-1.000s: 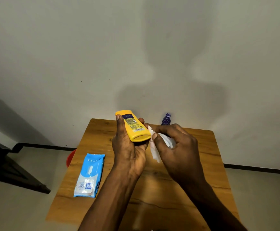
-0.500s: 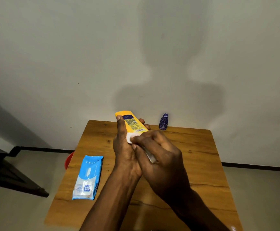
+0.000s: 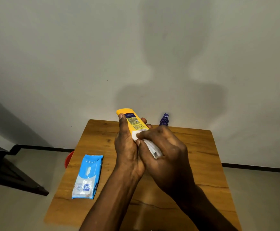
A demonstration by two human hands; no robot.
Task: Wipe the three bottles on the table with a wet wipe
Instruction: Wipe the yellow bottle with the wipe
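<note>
My left hand (image 3: 127, 147) grips a yellow bottle (image 3: 131, 119) with a printed label, held up above the wooden table (image 3: 202, 164) with its flat end pointing away. My right hand (image 3: 166, 152) holds a white wet wipe (image 3: 152, 148) and presses it against the bottle's near part, where my fingers cover the bottle. A small purple bottle (image 3: 164, 119) stands upright at the table's far edge, just behind my right hand. A third bottle is not visible.
A blue wet-wipe pack (image 3: 87, 176) lies flat on the table's left side. A red object (image 3: 68, 160) shows partly past the table's left edge. A pale wall rises right behind the table. A dark furniture leg (image 3: 10, 177) stands at the far left.
My right hand has moved left with the wipe from beside the bottle onto its near part and now rubs there. My left hand has kept hold of the bottle.
</note>
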